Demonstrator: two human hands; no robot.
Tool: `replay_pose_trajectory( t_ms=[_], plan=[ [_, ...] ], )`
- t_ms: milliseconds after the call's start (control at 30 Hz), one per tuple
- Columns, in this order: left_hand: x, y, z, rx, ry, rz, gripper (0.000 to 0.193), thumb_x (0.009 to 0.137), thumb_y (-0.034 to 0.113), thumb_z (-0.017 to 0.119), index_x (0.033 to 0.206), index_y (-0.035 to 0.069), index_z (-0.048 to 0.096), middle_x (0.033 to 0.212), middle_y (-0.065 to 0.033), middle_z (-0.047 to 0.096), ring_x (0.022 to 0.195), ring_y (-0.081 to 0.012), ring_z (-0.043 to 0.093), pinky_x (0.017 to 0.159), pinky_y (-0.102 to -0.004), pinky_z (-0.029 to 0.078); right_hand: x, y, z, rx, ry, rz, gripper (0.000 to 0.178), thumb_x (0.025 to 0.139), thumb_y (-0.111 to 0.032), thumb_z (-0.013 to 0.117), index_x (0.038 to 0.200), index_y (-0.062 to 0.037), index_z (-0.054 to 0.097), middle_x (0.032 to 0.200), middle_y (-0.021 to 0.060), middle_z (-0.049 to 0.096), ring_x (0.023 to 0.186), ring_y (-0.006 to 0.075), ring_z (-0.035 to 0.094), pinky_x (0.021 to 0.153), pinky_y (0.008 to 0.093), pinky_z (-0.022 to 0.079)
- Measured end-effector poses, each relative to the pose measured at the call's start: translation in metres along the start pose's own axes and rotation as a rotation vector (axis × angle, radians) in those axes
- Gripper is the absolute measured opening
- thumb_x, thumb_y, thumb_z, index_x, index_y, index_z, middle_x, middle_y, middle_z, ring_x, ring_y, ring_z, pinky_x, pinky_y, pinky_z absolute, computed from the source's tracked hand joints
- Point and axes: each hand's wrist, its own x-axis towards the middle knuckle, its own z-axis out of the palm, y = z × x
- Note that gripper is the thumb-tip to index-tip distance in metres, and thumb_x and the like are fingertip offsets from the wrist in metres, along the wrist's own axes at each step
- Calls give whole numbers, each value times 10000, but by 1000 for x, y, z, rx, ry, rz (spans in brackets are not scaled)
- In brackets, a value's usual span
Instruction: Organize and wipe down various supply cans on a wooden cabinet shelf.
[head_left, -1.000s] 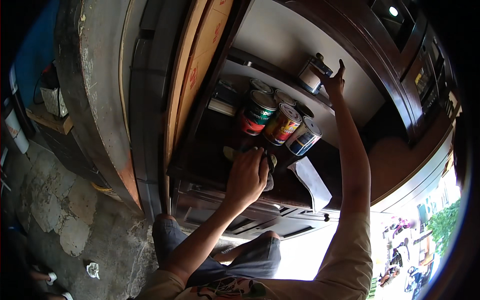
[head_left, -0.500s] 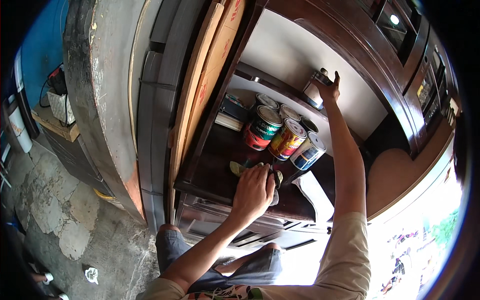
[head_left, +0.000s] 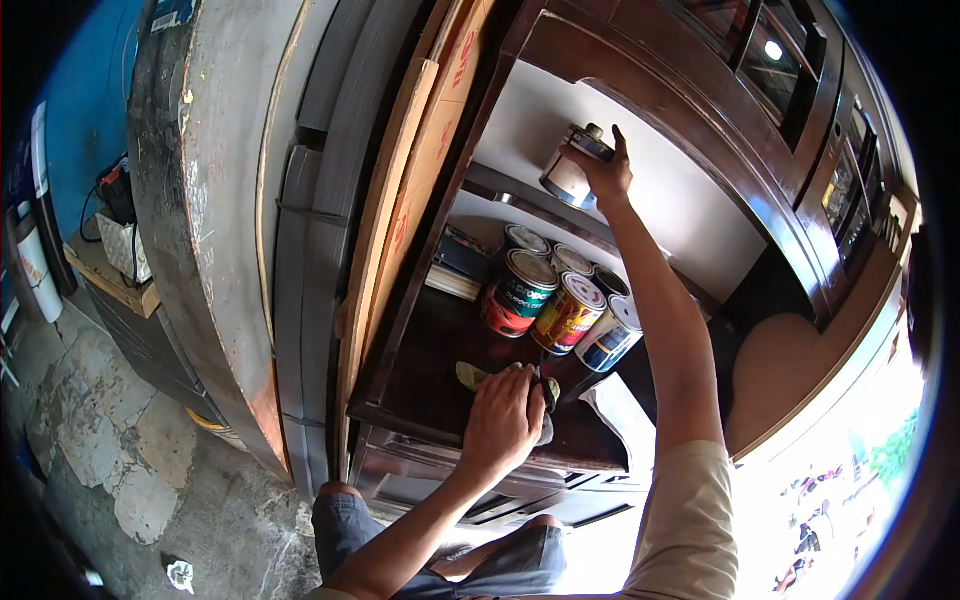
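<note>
My right hand (head_left: 608, 180) is raised inside the cabinet and grips a small can (head_left: 569, 183), pale-sided with a blue lower band and a narrow cap on top. The can is held in front of the narrow upper ledge (head_left: 540, 208). Down on the dark shelf, my left hand (head_left: 503, 420) is closed over a bunched rag (head_left: 548, 392) with dark, grey and yellow-green parts showing around the fingers. Just beyond that hand stand several paint cans, among them a green and red can (head_left: 518, 293), a yellow and red can (head_left: 568, 314) and a white and blue can (head_left: 610, 335).
Dark books or boxes (head_left: 455, 262) lie left of the cans. A white sheet (head_left: 620, 418) hangs over the shelf's front edge at right. Tall boards (head_left: 400, 200) lean along the cabinet's left side. Glass-paned doors (head_left: 775, 60) are above.
My right hand has carried the small can leftward and higher, away from the ledge's right part. The left hand stays on the rag at nearly the same shelf spot. The view has tilted slightly upward.
</note>
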Motion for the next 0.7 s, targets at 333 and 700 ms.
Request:
replay_pose_trajectory(
  t_ms=[333, 700],
  plan=[
    [-1, -3, -2, -26, -6, 2, 347, 991, 182, 597, 1223, -73, 634, 1141, -218, 703, 1104, -362, 652, 1026, -445, 478, -10, -40, 85, -6, -93, -86, 1217, 602, -450, 994, 1593, -89, 386, 1275, 222, 696, 1076, 315, 708, 920, 380, 581],
    [-3, -3, 0, 26, 41, 13, 342, 984, 176, 603, 1232, -57, 627, 1157, -205, 702, 1104, -358, 654, 1010, -435, 482, -5, -28, 104, 7, -143, -60, 1197, 619, -453, 987, 1591, -88, 392, 1390, 233, 635, 1167, 329, 678, 984, 401, 558]
  ],
)
